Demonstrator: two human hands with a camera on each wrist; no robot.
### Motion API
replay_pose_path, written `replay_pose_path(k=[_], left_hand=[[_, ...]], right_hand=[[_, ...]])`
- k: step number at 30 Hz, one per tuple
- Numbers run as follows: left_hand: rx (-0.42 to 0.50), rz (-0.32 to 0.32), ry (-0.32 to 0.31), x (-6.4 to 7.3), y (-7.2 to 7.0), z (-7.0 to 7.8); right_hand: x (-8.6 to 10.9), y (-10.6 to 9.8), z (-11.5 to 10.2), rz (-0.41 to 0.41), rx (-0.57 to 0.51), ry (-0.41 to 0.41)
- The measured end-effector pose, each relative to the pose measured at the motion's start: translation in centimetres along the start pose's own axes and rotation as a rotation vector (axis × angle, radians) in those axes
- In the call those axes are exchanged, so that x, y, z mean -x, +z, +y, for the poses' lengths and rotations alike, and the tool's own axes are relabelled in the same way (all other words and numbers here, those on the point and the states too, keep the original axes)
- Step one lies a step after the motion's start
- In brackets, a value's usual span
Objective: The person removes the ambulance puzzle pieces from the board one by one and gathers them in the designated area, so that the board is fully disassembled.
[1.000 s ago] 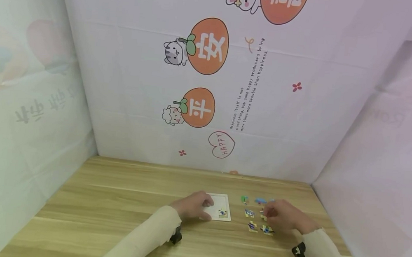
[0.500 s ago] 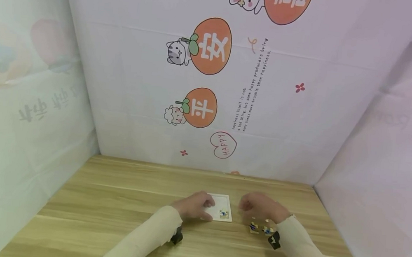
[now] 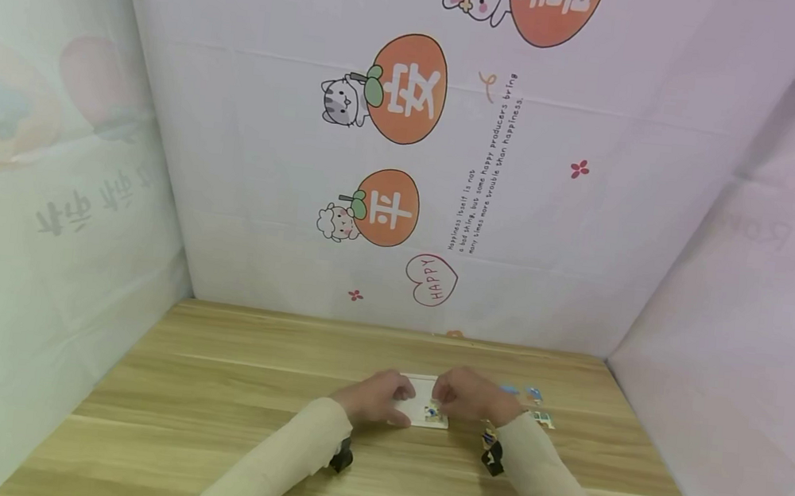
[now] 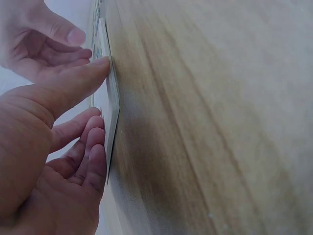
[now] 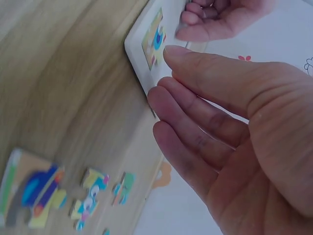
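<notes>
My left hand (image 3: 372, 397) steadies the white puzzle tray (image 3: 421, 380) at its left side. In the left wrist view, its thumb rests on the near edge and its curled fingers lie against the tray (image 4: 113, 98). One printed puzzle piece (image 5: 155, 39) lies in the tray's near right corner. Over the tray's right side is my right hand (image 3: 473, 395), thumb and fingers bent towards each other. The thumb hides its index finger in the right wrist view, and no piece shows between the fingertips. I cannot tell whether it holds one.
Several loose puzzle pieces lie on the wooden table (image 3: 247, 393) right of the tray, among them a blue piece (image 3: 534, 394) and a yellowish one (image 3: 542, 419). The right arm covers others. A white printed sheet (image 3: 267, 187) stands behind, with white sheets at both sides.
My right hand has moved left from among the loose pieces to above the tray's right side. My left hand has stayed on the tray.
</notes>
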State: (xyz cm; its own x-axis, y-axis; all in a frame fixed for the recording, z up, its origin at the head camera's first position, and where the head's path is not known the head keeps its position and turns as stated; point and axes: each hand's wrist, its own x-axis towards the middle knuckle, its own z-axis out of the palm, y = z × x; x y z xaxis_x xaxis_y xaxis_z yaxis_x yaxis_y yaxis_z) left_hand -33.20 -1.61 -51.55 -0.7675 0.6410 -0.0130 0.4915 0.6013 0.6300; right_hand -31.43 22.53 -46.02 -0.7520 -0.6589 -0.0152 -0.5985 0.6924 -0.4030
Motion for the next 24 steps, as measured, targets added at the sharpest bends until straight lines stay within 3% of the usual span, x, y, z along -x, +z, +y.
replay_pose_path(k=[8, 24], left_hand=[[-0.002, -0.009, 0.002, 0.26, -0.21, 0.52], [-0.015, -0.006, -0.001, 0.22, -0.24, 0.60]], right_hand=[[-0.62, 0.82, -0.03, -0.021, -0.029, 0.087], [-0.79, -0.03, -0.57, 0.001, 0.002, 0.068]])
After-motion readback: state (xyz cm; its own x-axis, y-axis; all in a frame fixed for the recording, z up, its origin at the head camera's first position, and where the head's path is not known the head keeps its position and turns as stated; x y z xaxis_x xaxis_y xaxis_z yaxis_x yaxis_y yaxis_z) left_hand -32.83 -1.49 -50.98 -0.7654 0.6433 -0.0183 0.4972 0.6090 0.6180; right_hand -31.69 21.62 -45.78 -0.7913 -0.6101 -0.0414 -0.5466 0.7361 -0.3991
